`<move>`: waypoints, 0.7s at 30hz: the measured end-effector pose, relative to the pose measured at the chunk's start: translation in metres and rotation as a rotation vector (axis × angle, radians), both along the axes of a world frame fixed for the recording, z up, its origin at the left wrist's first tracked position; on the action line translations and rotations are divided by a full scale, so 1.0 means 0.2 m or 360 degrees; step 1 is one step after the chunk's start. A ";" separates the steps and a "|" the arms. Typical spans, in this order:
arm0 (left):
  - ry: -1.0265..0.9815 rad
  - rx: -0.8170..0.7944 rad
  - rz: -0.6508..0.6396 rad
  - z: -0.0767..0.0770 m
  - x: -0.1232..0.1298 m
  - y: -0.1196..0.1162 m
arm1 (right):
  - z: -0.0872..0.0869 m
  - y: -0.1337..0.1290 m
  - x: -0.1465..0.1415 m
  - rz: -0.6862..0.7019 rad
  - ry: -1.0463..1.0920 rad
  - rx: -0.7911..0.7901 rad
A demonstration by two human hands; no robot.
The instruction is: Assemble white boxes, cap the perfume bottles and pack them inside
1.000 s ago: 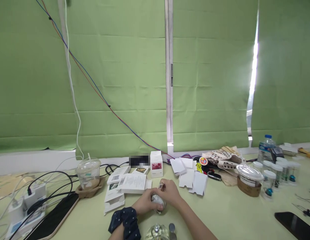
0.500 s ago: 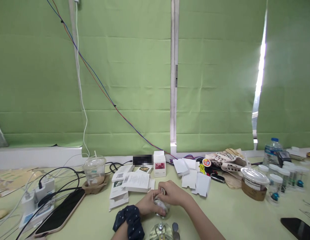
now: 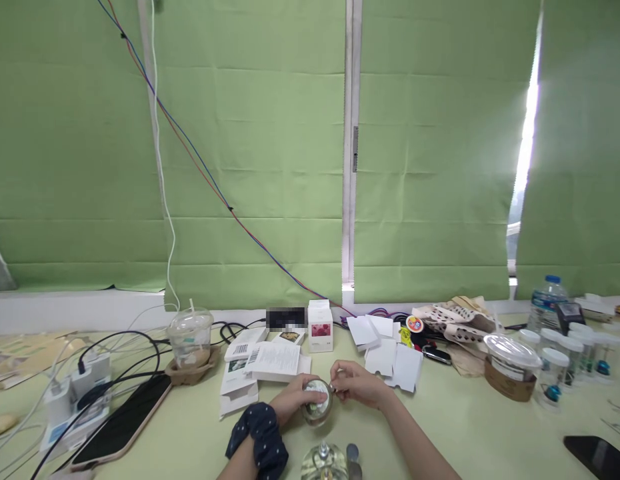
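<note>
My left hand (image 3: 293, 398), a dark dotted scrunchie (image 3: 259, 440) round its wrist, grips a small round glass bottle (image 3: 316, 419). The bottle is tipped over, with its pale labelled face turned up and the thumb lying on it. Close against the bottle's right side, my right hand (image 3: 359, 385) is pinched around something small that I cannot make out. Nearer me stands a second round glass bottle (image 3: 324, 461) with a metal neck, cut off by the lower edge. Beside it lie greyish metallic cylinders (image 3: 353, 460), which look like caps.
Opened white boxes (image 3: 240, 380) lie left of centre, and a small carton (image 3: 321, 327) stands behind. White cards (image 3: 394, 360) spread to the right. Farther out are a phone (image 3: 123, 423), a plastic cup (image 3: 190, 337), a food tub (image 3: 511, 367) and several clear vials (image 3: 553, 377).
The bottle in my left hand has turned so its labelled face shows. My right hand has shifted from over its top to its right side. The view has moved slightly.
</note>
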State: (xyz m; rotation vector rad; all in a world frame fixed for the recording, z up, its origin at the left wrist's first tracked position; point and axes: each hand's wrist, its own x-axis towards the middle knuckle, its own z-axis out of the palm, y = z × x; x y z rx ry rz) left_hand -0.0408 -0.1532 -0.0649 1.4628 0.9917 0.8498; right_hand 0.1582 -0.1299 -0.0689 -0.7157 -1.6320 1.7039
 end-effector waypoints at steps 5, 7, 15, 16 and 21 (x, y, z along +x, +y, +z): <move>-0.0058 0.0027 -0.0139 0.01 0.00 -0.01 | -0.05 0.02 0.04 0.0040 0.0184 -0.0073; -0.0093 0.0021 -0.0217 0.01 0.00 -0.02 | -0.07 0.03 0.06 0.0049 0.0235 -0.0079; -0.0169 -0.0028 -0.0500 -0.02 -0.03 0.01 | -0.11 0.05 0.11 0.0328 0.0077 -0.0148; -0.0168 -0.0040 -0.0545 -0.03 -0.04 0.01 | -0.11 0.05 0.11 0.0376 0.0032 -0.0163; -0.0231 -0.0148 -0.0772 -0.04 -0.08 0.04 | -0.11 0.04 0.12 0.0542 -0.0106 -0.0174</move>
